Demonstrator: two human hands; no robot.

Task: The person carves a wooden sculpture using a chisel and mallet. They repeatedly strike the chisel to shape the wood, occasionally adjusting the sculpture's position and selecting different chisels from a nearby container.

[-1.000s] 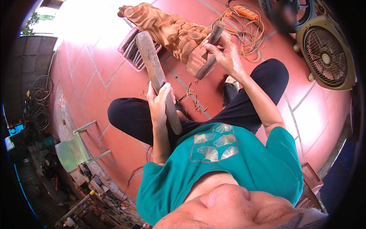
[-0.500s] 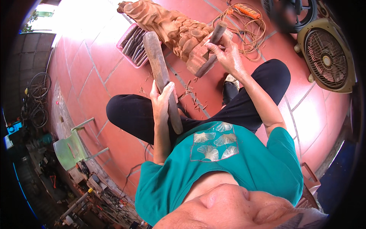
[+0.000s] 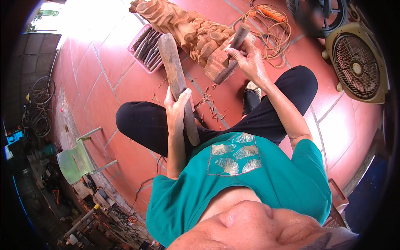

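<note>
My left hand (image 3: 178, 109) is wrapped round a long, worn wooden club (image 3: 170, 58), held slantwise over my lap with its thick end up and away from me. In my right hand (image 3: 250, 58) is a chisel (image 3: 239, 37) with a dark wooden handle, gripped between thumb and fingers. Its lower end points down at the near, blocky end of a reddish-brown wood carving (image 3: 187, 29). Whether the tip touches the wood I cannot tell. The carving lies on the tiled floor beyond my legs, with rounded, scaly and flowing shapes cut into it.
A pink basket (image 3: 134, 43) of several chisels stands left of the carving. Wood chips (image 3: 206, 99) litter the tiles between my legs. An orange power strip (image 3: 271, 13) with coiled cord lies at the far right, near a box fan (image 3: 357, 66). A green chair (image 3: 75, 162) stands left.
My right hand has tilted the chisel slightly at the near end of the carving. The club in my left hand has hardly moved.
</note>
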